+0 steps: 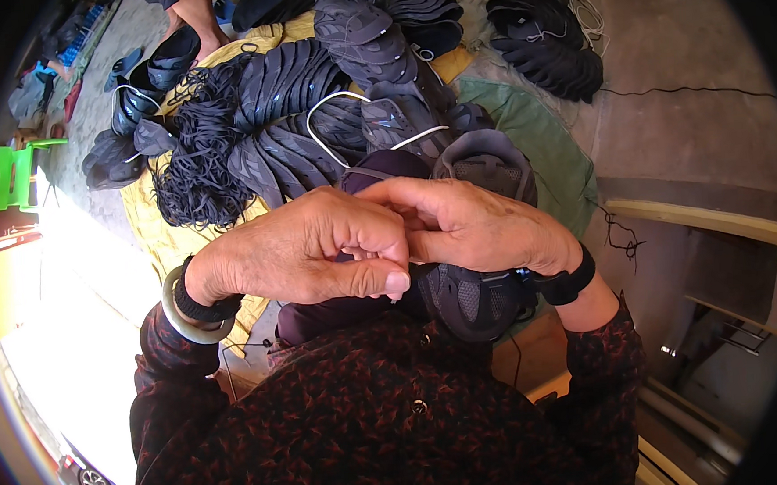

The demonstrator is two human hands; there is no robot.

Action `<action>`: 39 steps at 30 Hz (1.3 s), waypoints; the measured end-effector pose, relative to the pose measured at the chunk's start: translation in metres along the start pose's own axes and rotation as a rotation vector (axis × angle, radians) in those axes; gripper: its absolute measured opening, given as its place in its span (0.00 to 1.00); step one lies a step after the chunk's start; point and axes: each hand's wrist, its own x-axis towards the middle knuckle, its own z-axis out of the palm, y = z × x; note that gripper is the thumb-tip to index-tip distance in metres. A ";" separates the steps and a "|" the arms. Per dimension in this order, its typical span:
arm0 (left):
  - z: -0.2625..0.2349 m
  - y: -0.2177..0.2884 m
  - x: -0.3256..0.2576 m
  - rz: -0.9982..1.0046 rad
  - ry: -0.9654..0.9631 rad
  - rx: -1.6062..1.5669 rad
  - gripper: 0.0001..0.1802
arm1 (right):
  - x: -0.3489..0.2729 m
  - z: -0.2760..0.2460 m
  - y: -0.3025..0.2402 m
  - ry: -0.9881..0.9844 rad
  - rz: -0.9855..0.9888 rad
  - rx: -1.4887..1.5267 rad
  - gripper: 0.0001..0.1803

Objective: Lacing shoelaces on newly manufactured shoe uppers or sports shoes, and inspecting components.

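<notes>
Black laces (193, 160) lie heaped at the far left beside stacked uppers (288, 81). Nearer, the left hand (305, 247) and right hand (475, 225) meet, fingers clenched on something small I cannot make out, over a dark shoe upper (479, 299). It seems mid-lacing; a steady pull comes next. Its long axis runs toward the person.

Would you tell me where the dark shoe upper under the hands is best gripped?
Probably the rounded lower end of the shoe upper, taken from the right: it hangs bare below the right hand, while the left hand covers the other side.
</notes>
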 end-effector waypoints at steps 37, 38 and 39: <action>0.012 -0.057 -0.061 -0.367 0.426 0.639 0.07 | -0.097 -0.045 -0.019 0.518 0.352 -0.515 0.07; 0.012 -0.058 -0.063 -0.365 0.426 0.639 0.07 | -0.097 -0.043 -0.018 0.517 0.355 -0.525 0.07; 0.012 -0.058 -0.063 -0.376 0.413 0.647 0.06 | -0.097 -0.040 -0.016 0.527 0.344 -0.524 0.06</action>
